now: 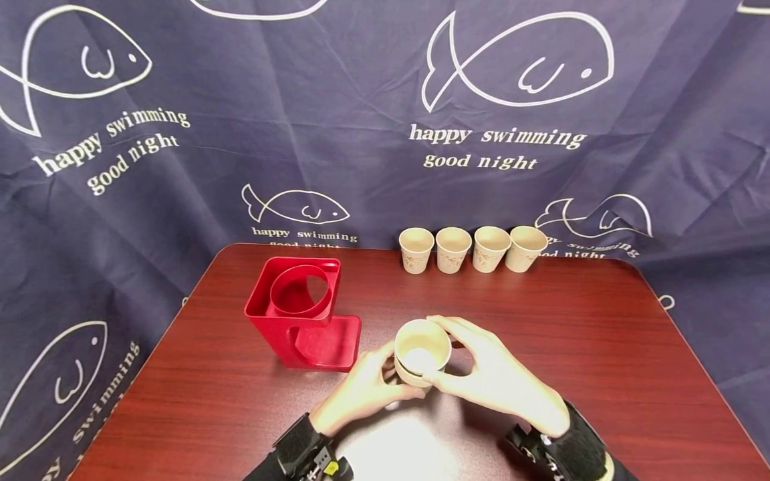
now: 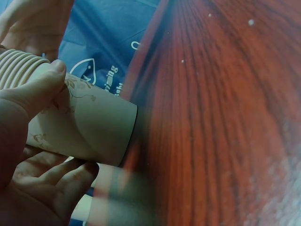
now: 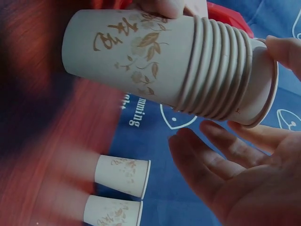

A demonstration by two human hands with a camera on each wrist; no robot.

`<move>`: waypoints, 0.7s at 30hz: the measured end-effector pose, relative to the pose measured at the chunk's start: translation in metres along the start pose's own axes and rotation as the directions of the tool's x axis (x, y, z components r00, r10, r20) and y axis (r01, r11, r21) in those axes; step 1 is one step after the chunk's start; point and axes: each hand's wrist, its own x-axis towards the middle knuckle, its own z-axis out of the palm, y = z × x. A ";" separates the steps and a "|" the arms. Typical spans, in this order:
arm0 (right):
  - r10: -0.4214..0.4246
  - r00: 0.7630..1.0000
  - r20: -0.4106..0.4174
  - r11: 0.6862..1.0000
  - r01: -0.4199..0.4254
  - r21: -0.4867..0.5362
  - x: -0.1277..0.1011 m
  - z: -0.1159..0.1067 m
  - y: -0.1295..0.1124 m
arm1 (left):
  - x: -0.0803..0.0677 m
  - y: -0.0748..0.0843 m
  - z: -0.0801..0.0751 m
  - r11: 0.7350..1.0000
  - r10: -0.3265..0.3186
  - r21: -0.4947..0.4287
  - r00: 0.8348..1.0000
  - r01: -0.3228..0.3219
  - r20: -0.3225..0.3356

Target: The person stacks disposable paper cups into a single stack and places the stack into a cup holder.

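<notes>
Broadly, the wood-grain table (image 1: 601, 321) spanned the lower part of the head view, with a red plastic holder (image 1: 279, 331) left of centre, its round ring apparently vacant. Low and central, the left hand (image 1: 369, 381) curled round a nested paper-cup stack (image 3: 146, 75), while the right hand (image 1: 496, 374) pinched the top cup (image 3: 261, 84) near its protruding rim. Easing that cup free, the likely step, seemed to call for a steady left hold and a straight, gentle pull, lest thin walls buckle. It looked empty inside, as did four floral paper cups (image 1: 454, 252) lined up right of centre.
</notes>
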 end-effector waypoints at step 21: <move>0.023 0.999 0.044 1.000 -0.024 0.014 -0.004 0.007 0.005 | -0.001 0.005 -0.001 0.999 -0.035 -0.041 0.999 0.036 0.005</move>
